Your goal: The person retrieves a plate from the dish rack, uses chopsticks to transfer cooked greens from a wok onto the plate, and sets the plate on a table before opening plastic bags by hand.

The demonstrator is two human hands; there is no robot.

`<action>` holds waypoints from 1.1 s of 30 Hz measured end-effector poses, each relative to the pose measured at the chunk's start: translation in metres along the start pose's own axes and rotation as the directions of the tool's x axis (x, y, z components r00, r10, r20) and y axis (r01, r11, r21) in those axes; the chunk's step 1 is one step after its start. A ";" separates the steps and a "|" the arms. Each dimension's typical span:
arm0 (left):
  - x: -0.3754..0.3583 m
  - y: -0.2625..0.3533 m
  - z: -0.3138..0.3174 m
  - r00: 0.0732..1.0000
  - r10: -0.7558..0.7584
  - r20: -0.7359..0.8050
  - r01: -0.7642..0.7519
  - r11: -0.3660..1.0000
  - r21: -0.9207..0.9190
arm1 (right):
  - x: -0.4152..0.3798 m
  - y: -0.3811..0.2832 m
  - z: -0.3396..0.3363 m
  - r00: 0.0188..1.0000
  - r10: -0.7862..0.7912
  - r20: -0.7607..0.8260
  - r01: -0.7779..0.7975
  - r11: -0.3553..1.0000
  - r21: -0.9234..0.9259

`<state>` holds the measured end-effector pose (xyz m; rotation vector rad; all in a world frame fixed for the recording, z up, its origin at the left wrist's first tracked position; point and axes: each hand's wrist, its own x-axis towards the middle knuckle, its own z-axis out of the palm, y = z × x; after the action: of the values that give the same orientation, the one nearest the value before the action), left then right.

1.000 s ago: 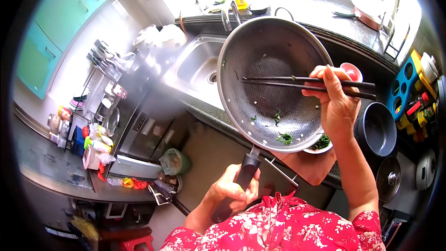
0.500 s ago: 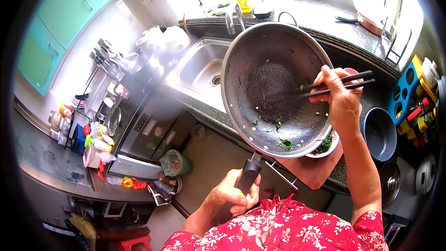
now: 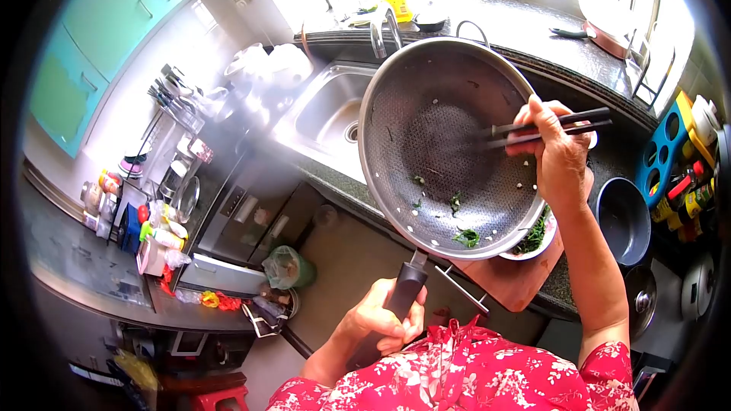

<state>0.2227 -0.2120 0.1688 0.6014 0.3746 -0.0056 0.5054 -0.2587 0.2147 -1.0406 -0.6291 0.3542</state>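
My left hand is wrapped round the black handle of a large wok, which is tilted toward the lower right. Bits of green leaf and small white pieces lie on its inner wall, mostly near the lower rim. In my right hand is a pair of black chopsticks; their tips reach into the wok and are blurred. Partly hidden below the wok's right rim, a white bowl with cooked greens stands on a wooden cutting board.
A steel sink with a tap lies behind and left of the wok. To the right are a dark pot, a glass lid and several sauce bottles. A bin stands on the floor.
The wok has shifted slightly left. My right hand and the chopsticks have moved a little, the tips now higher in the wok. A leaf bit sits higher on the wall.
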 end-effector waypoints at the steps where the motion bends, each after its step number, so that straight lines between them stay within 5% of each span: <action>1: 0.000 0.001 0.002 1.000 -0.003 -0.014 0.003 1.000 -0.004 | 0.003 0.001 0.003 0.998 -0.063 0.001 0.063 0.997 0.052; 10: 0.000 0.000 0.002 1.000 -0.003 0.009 0.002 0.997 0.083 | 0.011 0.020 0.038 0.993 -0.110 -0.052 0.121 0.937 0.329; 14: -0.002 -0.003 0.001 1.000 0.008 -0.001 -0.008 0.997 0.079 | 0.007 0.020 0.004 0.996 0.092 0.017 -0.091 0.994 -0.054; 20: -0.001 -0.004 0.008 0.999 0.025 -0.033 -0.021 0.993 0.116 | 0.007 0.010 0.016 0.983 -0.184 -0.019 0.185 0.981 0.051; 25: -0.002 -0.006 0.010 1.000 0.017 -0.014 -0.015 0.993 0.119 | 0.004 0.018 0.034 0.982 -0.189 0.012 0.183 0.965 0.188; 30: -0.002 -0.010 0.008 0.999 0.038 -0.019 -0.036 0.995 0.091 | -0.004 0.007 -0.003 0.980 0.136 0.146 -0.114 0.982 -0.154; 33: -0.003 -0.011 0.010 0.999 0.045 -0.031 -0.042 0.995 0.092 | -0.004 0.003 0.000 0.999 -0.013 0.042 0.014 1.000 -0.013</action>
<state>0.2222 -0.2264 0.1712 0.7004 0.3947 0.0292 0.5030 -0.2596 0.2107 -1.0433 -0.6768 0.3615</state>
